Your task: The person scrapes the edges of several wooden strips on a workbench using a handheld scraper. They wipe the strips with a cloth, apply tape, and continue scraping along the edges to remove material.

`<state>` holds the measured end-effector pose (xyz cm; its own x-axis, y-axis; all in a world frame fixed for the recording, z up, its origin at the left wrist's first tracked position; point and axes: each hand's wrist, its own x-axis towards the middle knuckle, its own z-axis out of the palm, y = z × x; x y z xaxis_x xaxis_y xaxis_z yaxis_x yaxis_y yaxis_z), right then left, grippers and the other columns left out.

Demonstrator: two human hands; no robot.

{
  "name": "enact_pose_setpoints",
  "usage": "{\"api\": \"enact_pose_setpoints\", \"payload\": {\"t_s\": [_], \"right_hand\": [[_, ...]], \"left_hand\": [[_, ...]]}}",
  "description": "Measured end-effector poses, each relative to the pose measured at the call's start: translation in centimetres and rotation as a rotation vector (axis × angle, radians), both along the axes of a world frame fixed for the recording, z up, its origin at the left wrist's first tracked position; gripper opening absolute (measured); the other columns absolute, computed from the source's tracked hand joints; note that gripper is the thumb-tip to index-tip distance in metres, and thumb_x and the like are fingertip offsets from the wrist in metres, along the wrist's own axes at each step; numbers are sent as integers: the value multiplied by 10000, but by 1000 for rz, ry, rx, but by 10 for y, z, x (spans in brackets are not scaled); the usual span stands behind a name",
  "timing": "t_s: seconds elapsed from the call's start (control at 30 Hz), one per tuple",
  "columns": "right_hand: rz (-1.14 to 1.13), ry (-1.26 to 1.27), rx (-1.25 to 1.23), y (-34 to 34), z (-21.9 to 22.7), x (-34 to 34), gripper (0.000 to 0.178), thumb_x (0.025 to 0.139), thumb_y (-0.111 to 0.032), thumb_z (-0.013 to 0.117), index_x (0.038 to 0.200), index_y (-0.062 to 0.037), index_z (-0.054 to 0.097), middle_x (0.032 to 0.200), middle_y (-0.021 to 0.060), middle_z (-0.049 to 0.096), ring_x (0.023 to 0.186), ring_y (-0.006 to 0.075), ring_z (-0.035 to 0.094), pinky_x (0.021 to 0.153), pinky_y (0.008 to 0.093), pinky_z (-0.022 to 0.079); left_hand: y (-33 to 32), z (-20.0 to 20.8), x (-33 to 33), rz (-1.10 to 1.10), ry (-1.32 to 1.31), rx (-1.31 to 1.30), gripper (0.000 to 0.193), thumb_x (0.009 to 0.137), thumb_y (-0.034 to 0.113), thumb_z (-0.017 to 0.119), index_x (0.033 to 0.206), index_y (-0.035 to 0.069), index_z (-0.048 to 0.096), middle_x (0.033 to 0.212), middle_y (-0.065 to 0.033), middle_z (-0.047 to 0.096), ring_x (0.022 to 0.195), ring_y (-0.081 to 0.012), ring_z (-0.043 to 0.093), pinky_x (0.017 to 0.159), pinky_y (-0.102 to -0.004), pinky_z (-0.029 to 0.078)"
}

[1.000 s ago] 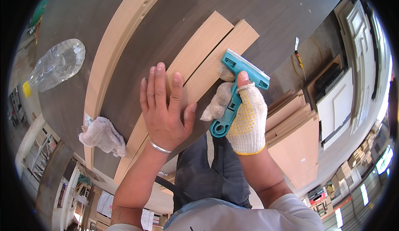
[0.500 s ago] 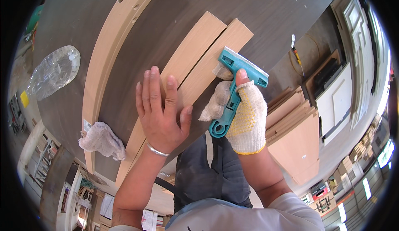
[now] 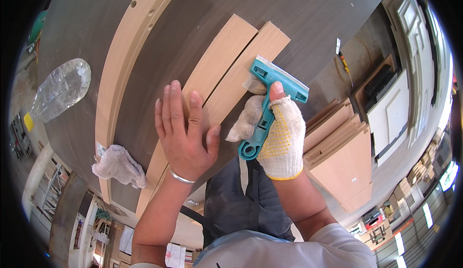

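Two light wooden strips (image 3: 247, 68) lie side by side on the dark tabletop (image 3: 333, 22), a narrow gap between them. My bare left hand (image 3: 185, 135) rests flat on the strips, fingers stretched out, a silver bangle at its wrist. In my right hand (image 3: 284, 140), gloved in white knit with yellow dots and bare fingertips, is a teal scraper (image 3: 279, 77). Its wide head points away from me, over the right strip's edge. The thumb presses along the handle while the other fingers wrap beneath it. Whether the scraper touches the wood I cannot tell.
Left of the strips lies a longer wooden piece with holes (image 3: 115, 70). A crumpled pale cloth (image 3: 119, 165) sits at its near end, and a clear plastic bottle with a yellow cap (image 3: 61, 89) lies farther left. Beyond the table's right edge are stacked boards (image 3: 345, 159) and white panels (image 3: 393, 118).
My right hand and the scraper have shifted slightly left. My left hand stays flat on the strips, and the whole view has moved a little.
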<state>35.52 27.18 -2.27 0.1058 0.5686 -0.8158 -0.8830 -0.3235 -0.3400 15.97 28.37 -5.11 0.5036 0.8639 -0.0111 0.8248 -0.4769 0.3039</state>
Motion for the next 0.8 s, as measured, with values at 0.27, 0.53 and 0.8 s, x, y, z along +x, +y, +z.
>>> {"api": "enact_pose_setpoints", "payload": {"t_s": [0.27,0.53,0.8], "right_hand": [[-35,71,1,1,1,4,536,1077,-505,676,1226,9,665,800,76,653,648,219,675,605,405,613],[-51,147,-25,-2,-3,-1,521,1072,-516,674,1198,-11,652,800,85,667,629,238,672,592,450,628],[-43,90,-37,2,2,-2,500,1088,-501,660,1196,-12,646,804,81,658,640,235,682,595,423,634]], "left_hand": [[0,2,1,-14,-15,-7,700,1074,422,565,1649,36,464,1675,-351,392,1540,-528,406,1266,-635,278],[1,6,2,-41,11,-33,698,939,297,710,1613,189,564,1691,-381,337,1555,-540,373,1268,-633,269],[1,5,2,-46,12,-35,675,953,318,723,1608,244,577,1677,-393,348,1546,-550,377,1263,-641,268]]}}
